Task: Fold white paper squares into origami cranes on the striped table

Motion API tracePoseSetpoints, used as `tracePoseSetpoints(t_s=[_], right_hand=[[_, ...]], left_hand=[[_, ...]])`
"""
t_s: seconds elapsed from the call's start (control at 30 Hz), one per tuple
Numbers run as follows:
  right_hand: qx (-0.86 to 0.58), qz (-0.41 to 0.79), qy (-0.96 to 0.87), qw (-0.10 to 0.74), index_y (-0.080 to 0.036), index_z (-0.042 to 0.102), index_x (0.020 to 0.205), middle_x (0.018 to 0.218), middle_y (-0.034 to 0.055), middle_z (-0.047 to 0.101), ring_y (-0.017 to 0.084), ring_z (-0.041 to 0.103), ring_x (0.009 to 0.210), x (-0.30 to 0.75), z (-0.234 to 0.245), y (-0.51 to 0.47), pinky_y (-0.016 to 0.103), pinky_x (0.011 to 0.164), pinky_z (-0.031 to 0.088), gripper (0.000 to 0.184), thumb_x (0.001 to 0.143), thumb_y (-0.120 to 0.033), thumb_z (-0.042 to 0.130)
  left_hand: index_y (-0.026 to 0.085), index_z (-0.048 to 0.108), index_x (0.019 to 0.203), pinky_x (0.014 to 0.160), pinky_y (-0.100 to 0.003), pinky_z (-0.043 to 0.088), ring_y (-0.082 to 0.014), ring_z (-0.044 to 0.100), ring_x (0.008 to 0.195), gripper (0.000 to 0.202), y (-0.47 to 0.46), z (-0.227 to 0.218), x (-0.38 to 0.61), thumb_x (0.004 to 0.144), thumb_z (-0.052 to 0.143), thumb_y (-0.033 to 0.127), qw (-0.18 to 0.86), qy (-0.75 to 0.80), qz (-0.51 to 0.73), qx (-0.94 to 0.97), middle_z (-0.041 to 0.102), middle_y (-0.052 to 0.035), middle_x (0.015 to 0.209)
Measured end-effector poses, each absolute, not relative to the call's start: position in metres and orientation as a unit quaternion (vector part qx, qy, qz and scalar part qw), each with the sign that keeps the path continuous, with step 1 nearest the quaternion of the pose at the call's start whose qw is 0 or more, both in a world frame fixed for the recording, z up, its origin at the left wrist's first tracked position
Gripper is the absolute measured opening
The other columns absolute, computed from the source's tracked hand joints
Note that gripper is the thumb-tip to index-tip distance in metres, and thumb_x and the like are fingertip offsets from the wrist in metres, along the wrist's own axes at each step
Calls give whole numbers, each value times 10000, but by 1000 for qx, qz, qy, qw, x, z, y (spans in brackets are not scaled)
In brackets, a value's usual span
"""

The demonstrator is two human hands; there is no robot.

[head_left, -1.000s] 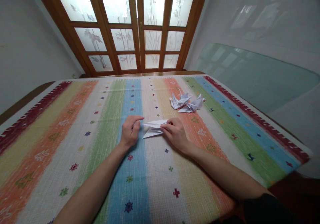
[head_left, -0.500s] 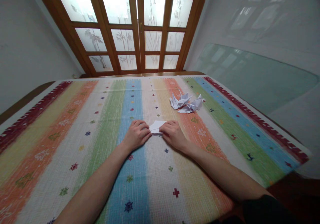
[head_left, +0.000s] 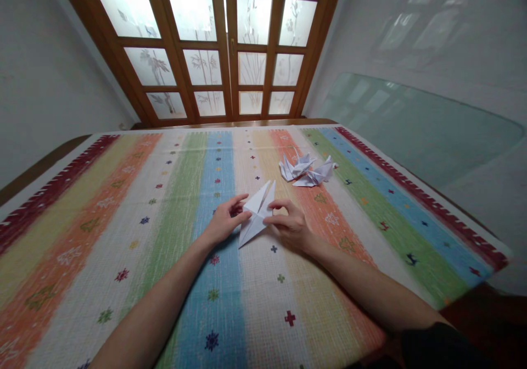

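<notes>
A folded white paper [head_left: 254, 223], a slim diamond with a slit running down its far half, is held tilted between my hands over the pale stripe of the cloth. My left hand [head_left: 226, 218] pinches its left edge, the thumb on the near face and the fingers partly behind. At the right edge, my right hand [head_left: 290, 223] grips it between thumb and index finger. Beyond my right hand lie several folded paper cranes [head_left: 308, 168], close together on the orange and white stripes.
A striped tablecloth [head_left: 164, 281] with small printed figures covers the table. Wooden doors with frosted panes [head_left: 197, 64] stand past the far edge. On the right, a pale green glass panel [head_left: 411, 122] rests near the white wall.
The paper was flat and mostly covered by my fingers; now it is turned, showing its long pointed shape. Both hands have shifted their grip to its sides. The cranes have not moved.
</notes>
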State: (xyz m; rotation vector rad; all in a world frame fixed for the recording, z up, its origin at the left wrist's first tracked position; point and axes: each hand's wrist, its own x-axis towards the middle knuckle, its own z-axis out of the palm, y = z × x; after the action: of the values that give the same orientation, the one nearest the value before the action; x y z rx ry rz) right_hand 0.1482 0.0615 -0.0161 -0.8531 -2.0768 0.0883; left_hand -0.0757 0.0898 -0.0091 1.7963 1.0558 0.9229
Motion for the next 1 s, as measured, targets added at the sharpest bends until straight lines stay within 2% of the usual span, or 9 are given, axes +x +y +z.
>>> tracePoseSetpoints(t_s=[0.13, 0.23, 0.37, 0.47, 0.57, 0.67, 0.73, 0.87, 1.0], right_hand=[[-336, 60, -802, 491, -268, 748, 809, 1064, 72, 585, 200, 582, 986, 147, -20, 59, 361, 795, 531, 230, 870, -160, 554], [-338, 86, -768, 537, -286, 757, 788, 1100, 68, 567, 216, 576, 1007, 145, -21, 59, 397, 830, 535, 208, 839, -156, 603], [-316, 145, -738, 578, -304, 755, 777, 1185, 53, 537, 226, 556, 1085, 139, -19, 62, 426, 911, 516, 202, 811, -139, 642], [-356, 229, -680, 598, -297, 734, 873, 1240, 59, 516, 238, 527, 1166, 135, -17, 64, 452, 966, 489, 157, 840, -199, 615], [-381, 378, -587, 607, -296, 625, 1093, 1261, 69, 526, 213, 600, 1057, 130, -18, 65, 417, 881, 534, 260, 833, -288, 623], [-390, 518, -514, 562, -285, 502, 1173, 1079, 45, 628, 165, 653, 801, 126, -21, 66, 332, 704, 557, 469, 754, -334, 704], [-397, 570, -482, 533, -266, 468, 1164, 901, 8, 665, 153, 644, 696, 124, -21, 67, 295, 634, 535, 516, 724, -346, 726], [-411, 606, -435, 524, -236, 468, 1142, 637, -65, 611, 129, 579, 537, 124, -18, 70, 243, 532, 458, 469, 749, -376, 681], [-418, 634, -389, 521, -234, 498, 1100, 660, -59, 620, 127, 578, 558, 125, -13, 70, 248, 553, 460, 416, 744, -353, 677]], left_hand=[[157, 534, 1282, 790, -363, 524, -207, 624, 931, 567, 90, -8, -74, 763, 658, 347, 417, 454, 373, 694, 629, -148, 1193], [152, 492, 1323, 826, -357, 516, -238, 616, 1025, 658, 88, -7, -72, 730, 689, 358, 525, 420, 398, 624, 596, -170, 1247], [143, 519, 1279, 721, -303, 516, -191, 664, 809, 645, 84, -3, -68, 703, 731, 344, 646, 376, 408, 524, 699, -111, 969], [129, 580, 1163, 659, -273, 504, -156, 649, 694, 560, 82, 1, -63, 659, 758, 296, 618, 402, 459, 495, 703, -64, 827], [127, 588, 1079, 672, -283, 515, -165, 662, 707, 488, 80, 3, -57, 640, 752, 259, 578, 430, 504, 477, 711, -61, 809], [137, 549, 1105, 680, -292, 526, -171, 676, 709, 508, 76, 6, -52, 644, 742, 230, 574, 431, 509, 475, 721, -62, 816], [145, 509, 1161, 685, -300, 530, -170, 679, 699, 553, 73, 7, -50, 666, 733, 248, 592, 409, 501, 481, 725, -62, 827], [151, 453, 1234, 699, -309, 526, -169, 681, 712, 570, 70, 9, -50, 752, 687, 345, 612, 371, 498, 489, 723, -72, 862], [178, 436, 1257, 723, -318, 527, -166, 675, 752, 611, 71, 6, -51, 737, 719, 329, 621, 347, 499, 495, 705, -79, 948]])
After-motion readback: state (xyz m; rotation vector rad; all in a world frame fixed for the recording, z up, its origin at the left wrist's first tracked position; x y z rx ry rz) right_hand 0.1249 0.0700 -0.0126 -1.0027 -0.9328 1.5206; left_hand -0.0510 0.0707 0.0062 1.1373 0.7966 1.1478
